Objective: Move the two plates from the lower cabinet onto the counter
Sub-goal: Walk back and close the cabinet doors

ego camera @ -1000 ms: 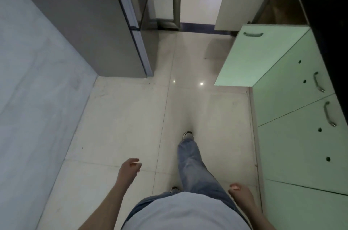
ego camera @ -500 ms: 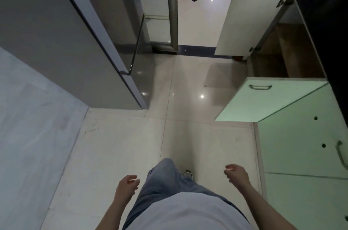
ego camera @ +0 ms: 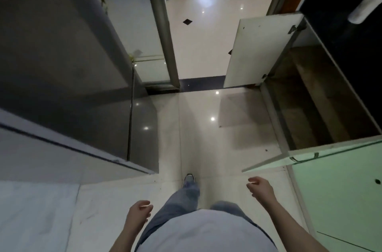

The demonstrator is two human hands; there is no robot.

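No plates show in this view. The lower cabinet stands open on the right, its dark brown inside visible between two swung-out doors: a white one at the far side and a pale green one nearer me. The black counter runs above it at the right edge. My left hand hangs by my left thigh, fingers loosely curled, holding nothing. My right hand is raised just below the green door's edge, fingers apart and empty.
A tall grey fridge fills the left side, its door handle facing the aisle. Glossy floor tiles run ahead through a doorway. Closed green cabinet fronts line the right. My jeans leg and shoe step forward.
I have walked forward along the aisle and the view has tilted up. The open cabinet and fridge are closer. Both hands swung with the stride, the right one rising towards the green door.
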